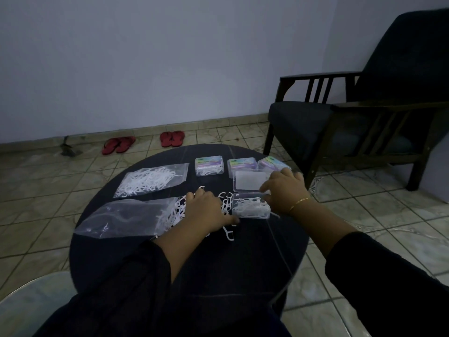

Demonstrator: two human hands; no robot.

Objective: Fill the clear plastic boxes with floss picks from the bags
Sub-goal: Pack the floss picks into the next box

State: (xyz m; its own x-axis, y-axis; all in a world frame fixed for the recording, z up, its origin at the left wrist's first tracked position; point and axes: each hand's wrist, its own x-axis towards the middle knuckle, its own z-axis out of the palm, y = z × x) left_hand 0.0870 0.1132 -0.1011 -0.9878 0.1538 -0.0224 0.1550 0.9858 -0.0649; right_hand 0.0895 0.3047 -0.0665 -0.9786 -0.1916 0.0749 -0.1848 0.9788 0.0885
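Three closed boxes (209, 165) at worktop (194, 263) far edge, label print too blurred to read, open box (251, 208) part-filled with floss picks, right hand (284, 189) fingers touching its lid (250, 180), grip unclear, left hand (209, 210) flat, fingers relaxed, on loose picks (227, 204) beside box.

**Table layout**

On the round table (116, 251), two bags are lying at the left, the full bag (151, 180) behind the nearly emptied bag (126, 218). Loose floss picks (227, 203) are lying between the near bag and the open box (250, 207). Three closed boxes (209, 165) are sitting in a row behind. An armchair (315, 127) is standing beyond, right.
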